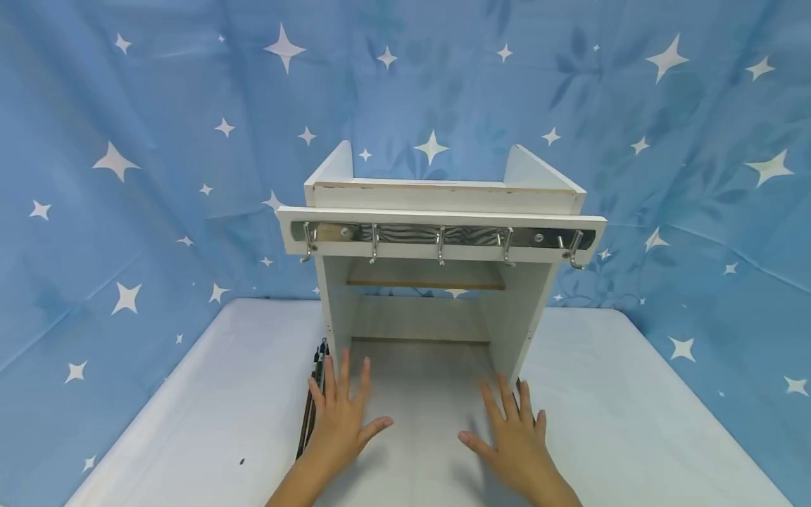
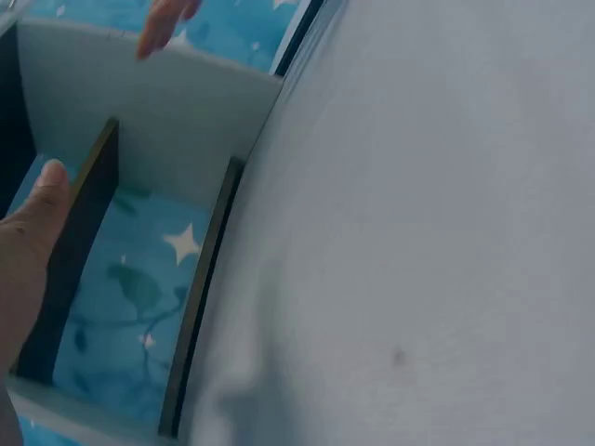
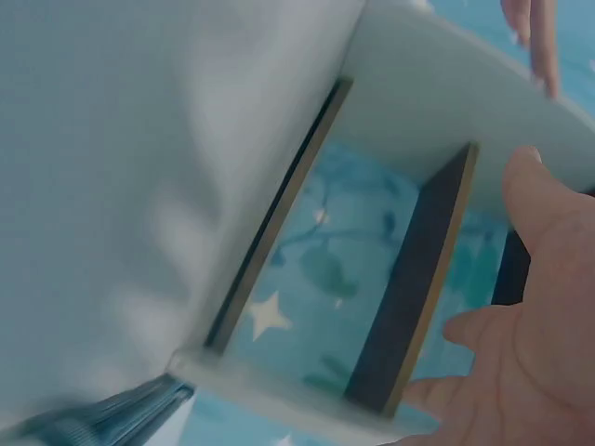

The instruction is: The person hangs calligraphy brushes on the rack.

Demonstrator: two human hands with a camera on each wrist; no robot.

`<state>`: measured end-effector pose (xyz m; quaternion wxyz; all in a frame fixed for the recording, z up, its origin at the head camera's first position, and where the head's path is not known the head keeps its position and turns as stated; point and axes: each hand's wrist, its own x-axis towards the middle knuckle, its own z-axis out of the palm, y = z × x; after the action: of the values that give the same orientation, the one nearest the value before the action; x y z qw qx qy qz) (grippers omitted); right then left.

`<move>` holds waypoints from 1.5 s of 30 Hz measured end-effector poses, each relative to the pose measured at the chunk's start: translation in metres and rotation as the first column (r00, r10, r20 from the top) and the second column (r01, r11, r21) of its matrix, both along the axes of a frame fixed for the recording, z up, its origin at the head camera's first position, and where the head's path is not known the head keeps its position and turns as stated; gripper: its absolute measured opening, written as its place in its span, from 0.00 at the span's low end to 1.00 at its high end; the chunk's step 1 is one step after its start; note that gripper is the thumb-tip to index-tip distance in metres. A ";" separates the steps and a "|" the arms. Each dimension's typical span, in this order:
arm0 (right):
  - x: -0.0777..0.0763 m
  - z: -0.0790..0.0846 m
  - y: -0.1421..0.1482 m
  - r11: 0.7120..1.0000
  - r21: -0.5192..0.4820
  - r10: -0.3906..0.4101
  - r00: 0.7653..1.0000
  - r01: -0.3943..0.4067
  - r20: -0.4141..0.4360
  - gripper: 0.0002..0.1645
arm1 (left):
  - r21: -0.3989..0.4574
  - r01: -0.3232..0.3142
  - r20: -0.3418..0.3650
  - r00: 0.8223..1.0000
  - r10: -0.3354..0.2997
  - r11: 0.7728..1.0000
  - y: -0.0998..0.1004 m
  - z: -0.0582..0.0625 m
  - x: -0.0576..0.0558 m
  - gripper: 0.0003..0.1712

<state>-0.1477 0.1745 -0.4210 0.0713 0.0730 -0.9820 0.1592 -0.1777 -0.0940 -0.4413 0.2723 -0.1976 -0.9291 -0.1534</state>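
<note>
A white shelf unit (image 1: 412, 197) stands on the white table, its open front facing me. Across its upper front runs a white board with a metal strip and several hooks (image 1: 441, 243). My left hand (image 1: 338, 422) hovers before the unit's left side panel, fingers spread and nothing held. On the other side my right hand (image 1: 516, 443) is held likewise, fingers apart, near the lower end of the right panel. Inside the unit a shelf (image 1: 424, 274) crosses between the panels, seen close up in both wrist views. Shadows of both hands fall on the tabletop.
Long dark slim rods (image 1: 310, 408) lie along the unit's left side, close to my left hand. Another dark piece (image 1: 521, 398) shows beside the right panel. A blue curtain (image 1: 158, 176) with white stars hangs behind the table (image 1: 209, 422). A small dark speck (image 1: 242, 461) is on the left.
</note>
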 end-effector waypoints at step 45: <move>-0.021 -0.040 0.072 0.955 0.010 -0.279 0.889 0.296 0.363 0.47 | 0.519 -0.050 -0.103 0.987 0.121 0.853 -0.016 -0.042 -0.061 0.45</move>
<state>-0.1687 0.2460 -0.4606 -0.0855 -0.1051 -0.9743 0.1799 -0.2388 -0.1100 -0.4837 0.3827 -0.0856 -0.8421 -0.3703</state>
